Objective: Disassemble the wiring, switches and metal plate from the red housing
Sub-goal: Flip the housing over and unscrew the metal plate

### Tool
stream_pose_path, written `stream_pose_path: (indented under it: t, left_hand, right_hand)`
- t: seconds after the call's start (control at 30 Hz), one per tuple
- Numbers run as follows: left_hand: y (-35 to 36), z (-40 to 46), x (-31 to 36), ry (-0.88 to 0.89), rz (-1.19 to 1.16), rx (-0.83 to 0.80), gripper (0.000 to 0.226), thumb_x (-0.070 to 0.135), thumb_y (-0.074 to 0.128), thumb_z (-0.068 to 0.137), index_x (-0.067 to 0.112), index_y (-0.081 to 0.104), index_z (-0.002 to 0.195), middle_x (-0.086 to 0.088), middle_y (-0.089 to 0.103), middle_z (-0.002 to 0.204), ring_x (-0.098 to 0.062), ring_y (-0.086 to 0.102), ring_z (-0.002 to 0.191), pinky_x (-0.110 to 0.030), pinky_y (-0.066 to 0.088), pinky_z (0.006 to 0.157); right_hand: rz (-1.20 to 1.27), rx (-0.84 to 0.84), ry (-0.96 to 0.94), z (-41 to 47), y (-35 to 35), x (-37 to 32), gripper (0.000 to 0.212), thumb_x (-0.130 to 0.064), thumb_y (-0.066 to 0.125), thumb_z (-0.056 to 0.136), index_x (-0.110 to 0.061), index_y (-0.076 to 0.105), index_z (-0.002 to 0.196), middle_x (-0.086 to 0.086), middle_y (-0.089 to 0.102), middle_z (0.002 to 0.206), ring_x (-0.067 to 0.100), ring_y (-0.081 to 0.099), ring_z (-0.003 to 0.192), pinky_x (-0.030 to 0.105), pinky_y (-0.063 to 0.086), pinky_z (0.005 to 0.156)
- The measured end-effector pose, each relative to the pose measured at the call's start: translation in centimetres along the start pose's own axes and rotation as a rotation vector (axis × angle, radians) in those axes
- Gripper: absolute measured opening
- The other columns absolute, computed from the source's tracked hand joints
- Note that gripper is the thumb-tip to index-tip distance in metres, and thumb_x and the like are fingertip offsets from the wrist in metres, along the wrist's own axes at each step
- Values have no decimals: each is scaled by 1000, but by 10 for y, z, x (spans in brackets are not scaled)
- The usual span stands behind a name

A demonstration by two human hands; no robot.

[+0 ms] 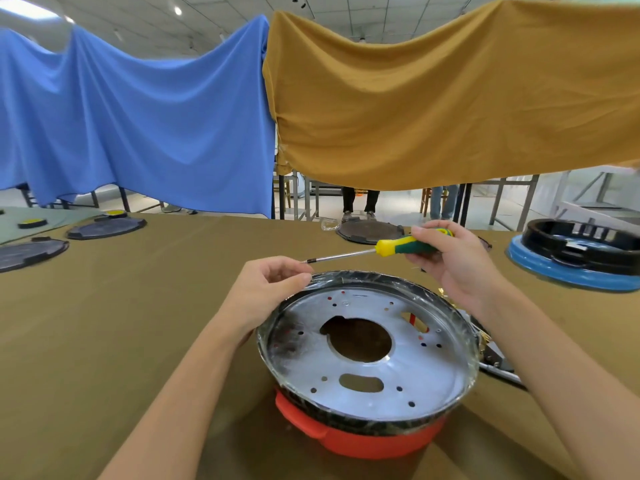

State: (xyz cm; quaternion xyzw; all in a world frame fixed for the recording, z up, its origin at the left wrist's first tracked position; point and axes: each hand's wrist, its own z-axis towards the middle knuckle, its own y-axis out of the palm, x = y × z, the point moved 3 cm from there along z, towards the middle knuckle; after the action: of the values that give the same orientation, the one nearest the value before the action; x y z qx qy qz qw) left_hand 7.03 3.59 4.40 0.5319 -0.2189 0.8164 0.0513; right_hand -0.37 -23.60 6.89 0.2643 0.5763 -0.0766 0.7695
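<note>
Red housing [360,441] sits nearest, low and round on the olive-brown tablecloth [138,323], with a lug handle jutting from its near-left side. Resting on top of it, tilted so the far-left edge is raised, is the metal plate [367,344]: a shallow silver dish with a dark rim wrapped in clear film. Its face has a large round cut-out in the middle showing the cloth-coloured dark below, an oblong slot nearer the camera, and many small holes scattered about. Through an opening at the far right a bit of red wire shows.

At the raised far-left edge the left hand [270,292] pinches the rim between thumb and curled fingers. Just beyond, the right hand [450,261] wraps its fingers around the green-and-yellow handle of a screwdriver [377,249], whose steel shaft points left, its tip above the left hand's fingers. Whether the tip touches anything I cannot tell.

Right of the housing, partly hidden by the right forearm, lie dark metal parts and wiring too obscured to identify. On the far right stands a blue-based housing [575,271] holding a black ring. Flat dark round lids [104,228] lie far left, another at the far middle. Blue cloth [138,126] and mustard cloth [450,98] hang behind.
</note>
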Motion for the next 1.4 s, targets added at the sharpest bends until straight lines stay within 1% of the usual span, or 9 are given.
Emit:
stream_pose_path:
  t: [0.27, 0.4, 0.6, 0.67, 0.77, 0.93, 1.1, 1.23, 1.4]
  left_hand:
    - [3, 2, -1, 30, 8, 49, 11, 28, 67, 93, 19, 75, 93, 3, 76, 89, -8, 70, 82, -14, 50, 71]
    - [3, 1, 0, 47, 31, 32, 13, 24, 65, 94, 17, 74, 90, 1, 76, 87, -8, 68, 81, -21, 48, 78]
    - [3, 2, 0, 70, 81, 53, 20, 23, 63, 96, 22, 71, 78, 0, 72, 82, -11, 60, 75, -27, 46, 78]
    - [2, 3, 0, 83, 99, 69, 20, 22, 63, 96, 23, 70, 78, -1, 72, 82, -12, 59, 75, -30, 49, 79]
    - [1, 2, 1, 115, 122, 105, 19, 19, 65, 95, 23, 71, 77, 2, 71, 77, -6, 56, 68, -27, 47, 73]
    - [1, 3, 0, 95, 105, 115, 19, 14, 63, 95, 20, 68, 78, -1, 70, 76, -12, 53, 70, -31, 46, 74]
    - [1, 1, 3, 102, 128, 128, 19, 13, 62, 95, 18, 67, 78, -7, 69, 78, -16, 52, 70, -35, 47, 72]
    - [1, 1, 4, 88, 143, 141, 18, 13, 62, 96, 17, 67, 79, -13, 69, 83, -20, 53, 73, -42, 50, 76]
    - [1, 0, 5, 86, 154, 150, 19, 13, 61, 96, 18, 66, 78, -14, 68, 83, -21, 54, 73, -43, 51, 75]
  right_hand:
    - [47, -4, 8, -1, -5, 10, 14, -7, 71, 88, -10, 61, 96, 16, 62, 110, 22, 71, 93, 30, 61, 74]
    - [79, 10, 22, -3, -7, 14, 15, -7, 72, 87, -9, 62, 98, 17, 63, 112, 24, 71, 95, 29, 60, 73]
    - [100, -2, -4, -7, -6, 13, 14, -4, 70, 88, -10, 60, 95, 18, 61, 113, 26, 71, 95, 33, 61, 76]
    - [68, 11, -27, -8, -5, 12, 13, -8, 71, 88, -10, 60, 95, 17, 61, 111, 24, 71, 94, 30, 61, 74]
    - [-7, 39, -76, -11, -4, 10, 14, -15, 73, 88, -12, 61, 94, 15, 61, 107, 21, 70, 91, 24, 58, 68]
    - [38, -33, -112, -14, -3, 7, 17, -5, 71, 86, -13, 59, 96, 17, 58, 110, 24, 69, 95, 28, 59, 74]
    - [-28, 5, -167, -16, -2, 6, 15, -11, 72, 88, -14, 59, 95, 17, 58, 108, 22, 67, 93, 25, 56, 70]
    - [22, -66, -186, -17, -2, 5, 17, -3, 69, 88, -14, 58, 96, 18, 55, 105, 26, 65, 95, 26, 56, 72]
    - [-49, -26, -243, -18, -1, 3, 16, -12, 73, 88, -16, 58, 95, 12, 58, 102, 21, 67, 92, 23, 55, 70]
